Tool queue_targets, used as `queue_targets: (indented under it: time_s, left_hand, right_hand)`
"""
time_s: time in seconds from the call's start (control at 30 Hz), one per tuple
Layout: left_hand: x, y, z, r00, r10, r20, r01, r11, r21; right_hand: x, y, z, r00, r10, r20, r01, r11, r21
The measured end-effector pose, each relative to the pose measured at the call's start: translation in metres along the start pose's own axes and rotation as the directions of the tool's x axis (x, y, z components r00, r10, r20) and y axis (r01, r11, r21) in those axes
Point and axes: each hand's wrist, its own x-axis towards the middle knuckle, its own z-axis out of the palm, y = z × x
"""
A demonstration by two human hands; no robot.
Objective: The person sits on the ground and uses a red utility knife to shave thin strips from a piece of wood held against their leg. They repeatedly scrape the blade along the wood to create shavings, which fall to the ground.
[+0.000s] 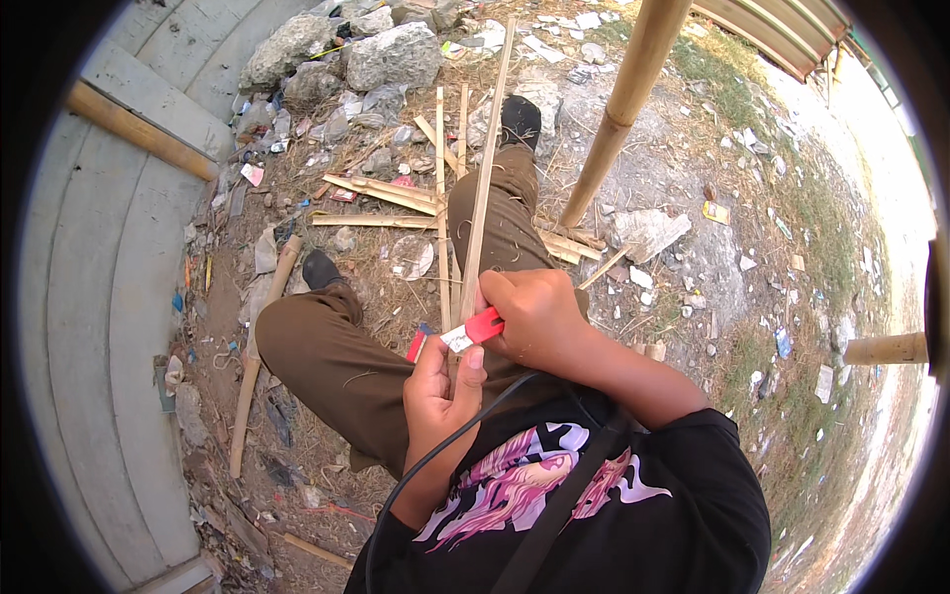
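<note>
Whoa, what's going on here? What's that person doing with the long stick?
The person's right hand grips a red tool up against a long stick. The left hand has its thumb and a finger beside the stick's near end, close to the tool. More sticks lie on the littered ground, with big rocks farther off.

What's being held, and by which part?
The left hand holds a wooden strip by its near end. The right hand is against a red tool; its grip is unclear.
</note>
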Motion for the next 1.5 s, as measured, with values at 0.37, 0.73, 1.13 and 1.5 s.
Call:
queue_targets:
  time_s: [0.37, 0.73, 1.13, 1.5]
  left_hand:
    - [-0.01, 0.001, 0.002, 0.997, 0.045, 0.059, -0.056, 0.98, 0.193]
    - [-0.006, 0.007, -0.006, 1.0, 0.013, 0.003, -0.013, 1.0, 0.019]
    - [-0.014, 0.001, 0.001, 0.991, -0.053, 0.121, 0.05, 0.998, 0.023]
    - [-0.003, 0.008, -0.008, 0.997, -0.053, 0.062, 0.059, 0.992, -0.115]
  right_hand:
    - [0.067, 0.023, -0.04, 0.948, 0.038, -0.317, -0.109, 0.972, -0.21]
    - [0.021, 0.003, -0.001, 0.984, -0.102, -0.146, 0.066, 0.97, -0.234]
    - [0.128, 0.061, -0.074, 0.836, 0.32, -0.446, -0.442, 0.875, -0.201]
    - [0.002, -0.007, 0.009, 0.997, 0.001, -0.072, -0.003, 1.0, -0.029]
